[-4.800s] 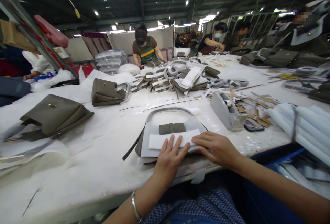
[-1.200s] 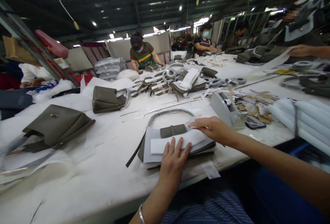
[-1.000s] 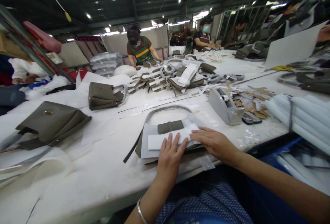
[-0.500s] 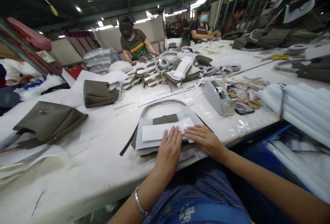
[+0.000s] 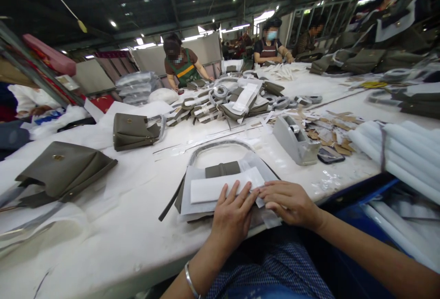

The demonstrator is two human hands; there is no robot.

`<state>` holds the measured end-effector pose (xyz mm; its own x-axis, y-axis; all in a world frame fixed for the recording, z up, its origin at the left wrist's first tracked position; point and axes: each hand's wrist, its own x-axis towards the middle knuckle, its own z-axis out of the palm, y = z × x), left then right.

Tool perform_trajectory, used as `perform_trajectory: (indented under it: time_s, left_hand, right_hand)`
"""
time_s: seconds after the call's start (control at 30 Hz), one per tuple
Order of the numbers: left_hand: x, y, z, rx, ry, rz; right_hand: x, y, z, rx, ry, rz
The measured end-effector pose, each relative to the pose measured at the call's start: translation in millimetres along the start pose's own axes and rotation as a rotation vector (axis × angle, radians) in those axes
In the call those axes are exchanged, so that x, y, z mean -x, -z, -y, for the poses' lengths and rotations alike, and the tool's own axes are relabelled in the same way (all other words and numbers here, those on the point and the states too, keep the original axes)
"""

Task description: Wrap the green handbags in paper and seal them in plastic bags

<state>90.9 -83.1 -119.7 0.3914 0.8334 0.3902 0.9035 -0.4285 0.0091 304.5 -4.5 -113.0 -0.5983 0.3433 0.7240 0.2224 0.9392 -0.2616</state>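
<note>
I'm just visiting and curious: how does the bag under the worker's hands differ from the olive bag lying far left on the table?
The bag under the hands is mostly covered in white wrapping, while the far-left bag lies bare. The left hand and right hand rest on the first; nobody touches the second. The first shows a wrapped curved handle; the second shows a small gold clasp. Both are olive-grey and lie on the white table.
</note>
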Motion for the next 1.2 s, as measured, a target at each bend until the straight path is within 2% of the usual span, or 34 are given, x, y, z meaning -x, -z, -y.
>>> perform_trajectory:
  time_s: [0.07, 0.13, 0.3, 0.37, 0.47, 0.53, 0.57, 0.67, 0.73, 0.8, 0.9, 0.97, 1.07, 1.2]
  left_hand:
    - [-1, -1, 1, -0.013, -0.001, -0.011]
    - [-2, -2, 2, -0.024, -0.006, -0.016]
    - [-1, -6, 4, -0.047, -0.006, -0.02]
    - [0, -7, 4, -0.059, -0.017, -0.027]
    - [-1, -8, 5, -0.073, -0.041, -0.052]
    - [-1, -8, 6, -0.073, -0.048, -0.061]
    - [-1, -8, 6, -0.07, -0.046, -0.059]
    - [-1, -7, 6, -0.05, -0.029, -0.035]
    - [-2, -7, 6, -0.032, -0.024, -0.019]
    - [-2, -6, 6, -0.016, -0.023, -0.004]
    - [-2, -5, 6, -0.004, -0.019, 0.018]
    - [-2, -4, 5, -0.004, -0.018, 0.023]
    - [-3, -2, 4, -0.013, -0.016, 0.017]
    - [-4, 1, 3, -0.017, -0.009, 0.019]
  right_hand:
    - [-24, 3, -9, 0.053, -0.103, 0.028]
    - [-47, -3, -25, 0.117, -0.199, 0.112]
    - [-72, -38, -65, 0.206, -0.242, 0.544]
    - [-73, -47, -73, 0.243, -0.272, 0.612]
    - [-77, -47, -75, 0.224, -0.306, 0.64]
    - [-74, -37, -69, 0.144, -0.329, 0.59]
    - [-69, -30, -64, 0.098, -0.342, 0.52]
    - [-31, -4, -36, 0.04, -0.366, 0.18]
    - [8, 11, -13, 0.081, -0.309, 0.021]
    - [46, 18, 8, 0.133, -0.2, 0.048]
    - [83, 8, 24, 0.233, -0.11, 0.203]
    - [90, -5, 24, 0.275, -0.109, 0.224]
    - [84, -20, 18, 0.238, -0.072, 0.157]
    - [77, -21, 20, 0.147, -0.076, 0.084]
